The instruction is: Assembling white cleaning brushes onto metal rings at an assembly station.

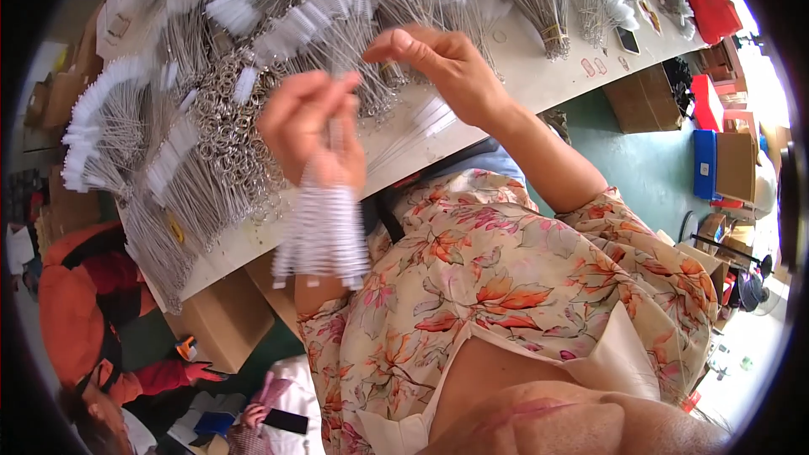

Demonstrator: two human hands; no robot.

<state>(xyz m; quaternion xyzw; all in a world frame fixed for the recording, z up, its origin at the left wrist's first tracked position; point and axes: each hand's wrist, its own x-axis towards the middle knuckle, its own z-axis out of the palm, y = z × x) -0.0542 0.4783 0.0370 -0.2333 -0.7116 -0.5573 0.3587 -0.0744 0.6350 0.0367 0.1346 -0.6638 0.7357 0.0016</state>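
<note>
My left hand (312, 122) is closed round a bundle of thin wire-handled brushes. The white bristle heads (320, 236) of that bundle hang below the hand, toward my body. My right hand (459, 72) is just to the right, over the table, with its fingers loosely curved and pointing at the left hand. Nothing shows in it. Under and beyond both hands lie heaps of similar brushes (324, 21). A pile of metal key rings (240, 122) lies left of my left hand. A few loose brushes (434, 116) rest on the table below my right hand.
The white table (539, 76) carries more brush bundles (548, 0) and a phone (628, 40) at right. Cardboard boxes (645, 99) and a blue box (706, 164) stand on the right. A co-worker in orange (72, 303) is at lower left, beside a carton (223, 320) under the table.
</note>
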